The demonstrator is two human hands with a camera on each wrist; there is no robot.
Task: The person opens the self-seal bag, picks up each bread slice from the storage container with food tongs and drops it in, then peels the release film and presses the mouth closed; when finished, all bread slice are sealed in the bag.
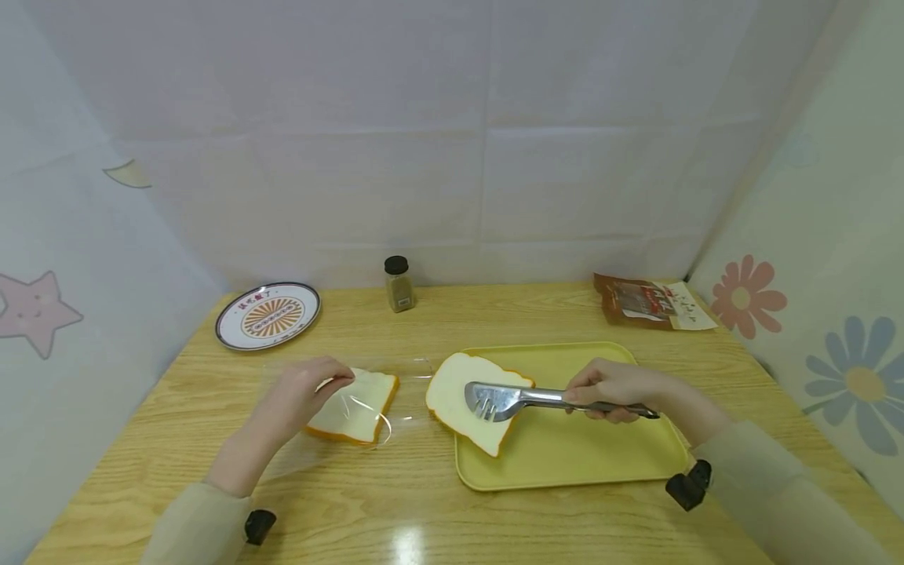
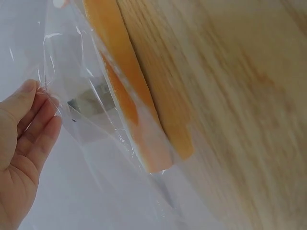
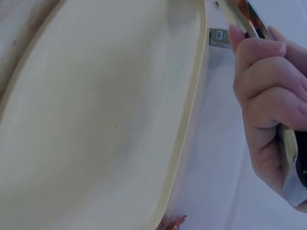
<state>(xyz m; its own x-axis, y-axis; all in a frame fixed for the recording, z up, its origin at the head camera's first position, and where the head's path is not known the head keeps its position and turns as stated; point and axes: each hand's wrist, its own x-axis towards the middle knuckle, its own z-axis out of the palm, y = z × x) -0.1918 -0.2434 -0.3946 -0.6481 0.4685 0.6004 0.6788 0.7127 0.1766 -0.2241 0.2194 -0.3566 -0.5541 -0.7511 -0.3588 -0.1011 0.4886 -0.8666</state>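
Note:
My left hand [image 1: 300, 392] pinches the edge of a clear plastic bag [image 2: 72, 62] between thumb and fingers. A white bread slice with an orange-brown crust [image 1: 363, 404] lies on the table, inside or under the clear plastic; I cannot tell which. My right hand [image 1: 610, 388] grips metal tongs [image 1: 540, 398]. The tongs hold a second bread slice [image 1: 452, 388], tilted over the left edge of the yellow tray [image 1: 579, 447]. One tong tip shows on the slice's upper face; the other is hidden. In the right wrist view, my fingers [image 3: 266, 72] curl round the tongs' handles.
A white patterned plate [image 1: 243, 337] lies at the back left of the wooden table [image 1: 395, 518]. Behind the bread stands a small seasoning jar with a black lid [image 1: 399, 289]. A brown and white food packet [image 1: 650, 304] rests at the back right, near the curtain wall.

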